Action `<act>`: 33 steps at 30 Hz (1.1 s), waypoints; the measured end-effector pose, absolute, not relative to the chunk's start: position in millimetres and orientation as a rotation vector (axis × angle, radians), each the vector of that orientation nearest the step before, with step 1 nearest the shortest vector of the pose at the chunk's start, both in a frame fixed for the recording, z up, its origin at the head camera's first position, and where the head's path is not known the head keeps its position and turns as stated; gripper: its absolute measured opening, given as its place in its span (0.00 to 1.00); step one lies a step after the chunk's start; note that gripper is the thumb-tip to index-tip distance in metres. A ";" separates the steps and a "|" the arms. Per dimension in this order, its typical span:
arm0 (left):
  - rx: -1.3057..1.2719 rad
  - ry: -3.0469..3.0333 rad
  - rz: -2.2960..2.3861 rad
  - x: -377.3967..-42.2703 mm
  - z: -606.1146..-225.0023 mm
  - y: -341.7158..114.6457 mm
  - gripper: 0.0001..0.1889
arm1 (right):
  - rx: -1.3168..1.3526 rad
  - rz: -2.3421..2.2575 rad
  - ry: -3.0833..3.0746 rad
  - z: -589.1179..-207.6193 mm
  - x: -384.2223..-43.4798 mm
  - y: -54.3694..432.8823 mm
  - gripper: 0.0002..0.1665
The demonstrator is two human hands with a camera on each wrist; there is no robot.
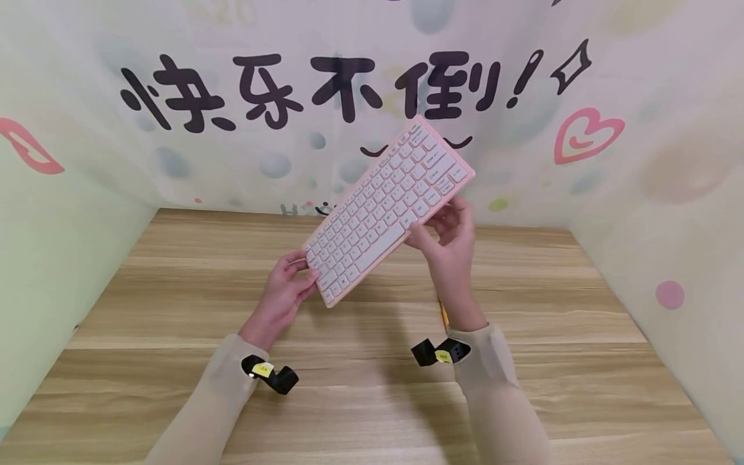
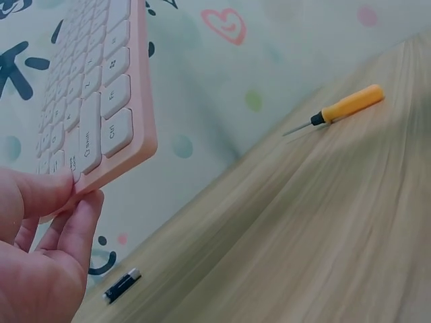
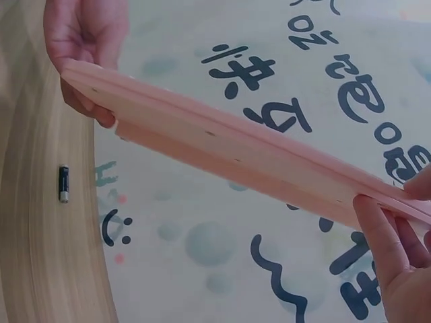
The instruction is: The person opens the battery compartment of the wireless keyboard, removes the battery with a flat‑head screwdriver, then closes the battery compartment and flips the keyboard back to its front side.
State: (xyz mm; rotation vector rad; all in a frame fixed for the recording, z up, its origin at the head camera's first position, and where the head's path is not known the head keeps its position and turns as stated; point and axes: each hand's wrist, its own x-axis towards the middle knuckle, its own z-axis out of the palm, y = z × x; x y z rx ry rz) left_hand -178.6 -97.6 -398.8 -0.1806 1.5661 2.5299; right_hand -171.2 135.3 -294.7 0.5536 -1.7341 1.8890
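A pink keyboard (image 1: 383, 206) with white keys is held up above the table, tilted so its right end is higher. My left hand (image 1: 281, 294) pinches its lower left end, thumb on the key side and fingers beneath. At the near edge toward the right end, my right hand (image 1: 453, 258) grips it, thumb in front and fingers behind. The right wrist view shows the keyboard's pink underside (image 3: 202, 138) and one long edge. Each hand's fingers are partly hidden by the keyboard in the head view.
On the wooden table (image 1: 192, 336) lies a screwdriver (image 2: 353, 103) with a yellow-orange handle, mostly hidden behind the right wrist in the head view. A small black battery-like cylinder (image 3: 64, 184) lies near the back edge. Behind hangs a printed cloth (image 1: 232, 168).
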 end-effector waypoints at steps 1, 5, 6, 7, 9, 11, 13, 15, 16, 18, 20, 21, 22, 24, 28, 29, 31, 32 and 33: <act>-0.177 1.578 2.526 -178.7 -399.2 -99.3 0.22 | 0.544 1.896 -1.727 -293.7 -171.4 136.7 0.29; -0.158 1.614 2.507 -178.4 -399.6 -106.3 0.21 | 0.494 1.909 -1.712 -291.2 -172.3 142.0 0.30; -0.153 1.626 2.498 -178.2 -399.4 -108.4 0.21 | 0.481 1.924 -1.708 -291.0 -172.4 143.3 0.30; -0.150 1.640 2.489 -177.9 -399.1 -110.5 0.21 | 0.464 1.939 -1.705 -291.0 -172.4 144.6 0.30; -0.129 1.672 2.468 -177.5 -399.1 -115.3 0.21 | 0.440 1.975 -1.696 -291.4 -172.5 147.5 0.29; -0.103 1.704 2.446 -176.8 -399.1 -120.8 0.21 | 0.418 2.020 -1.680 -291.8 -172.4 150.2 0.28; -0.079 1.731 2.434 -176.3 -399.7 -126.1 0.20 | 0.393 2.042 -1.665 -292.6 -173.0 152.9 0.27; -0.052 1.752 2.422 -175.7 -400.0 -131.2 0.20 | 0.359 2.050 -1.659 -293.9 -174.1 155.2 0.26; -0.044 1.760 2.417 -175.5 -399.9 -133.5 0.20 | 0.339 2.050 -1.660 -294.8 -174.6 156.4 0.25; -0.022 1.782 2.403 -175.3 -399.3 -138.2 0.20 | 0.302 2.038 -1.678 -297.0 -175.5 158.8 0.23; -0.003 1.797 2.391 -175.4 -398.0 -142.6 0.20 | 0.270 2.033 -1.702 -299.7 -176.1 161.2 0.21; 0.005 1.803 2.387 -175.7 -397.2 -145.0 0.20 | 0.257 2.034 -1.711 -301.1 -176.4 162.5 0.20; 0.013 1.816 2.382 -175.9 -396.1 -147.3 0.20 | 0.245 2.031 -1.724 -302.4 -176.8 163.9 0.19; 0.020 1.838 2.374 -177.1 -393.7 -152.0 0.19 | 0.220 2.031 -1.752 -305.2 -177.6 166.8 0.19; 0.055 1.911 2.337 -180.0 -388.7 -161.7 0.19 | 0.170 2.032 -1.828 -310.9 -179.4 172.4 0.19; 0.067 1.934 2.323 -180.9 -387.8 -164.2 0.19 | 0.157 2.032 -1.851 -312.3 -179.8 173.7 0.19; 0.094 1.967 2.302 -182.0 -385.5 -169.0 0.19 | 0.129 2.035 -1.893 -315.2 -180.7 176.2 0.18; 0.101 1.973 2.296 -182.4 -384.4 -171.3 0.19 | 0.113 2.032 -1.919 -316.5 -181.2 177.4 0.18; 0.107 1.993 2.278 -182.9 -383.4 -173.4 0.19 | 0.095 2.027 -1.953 -317.8 -181.7 178.8 0.18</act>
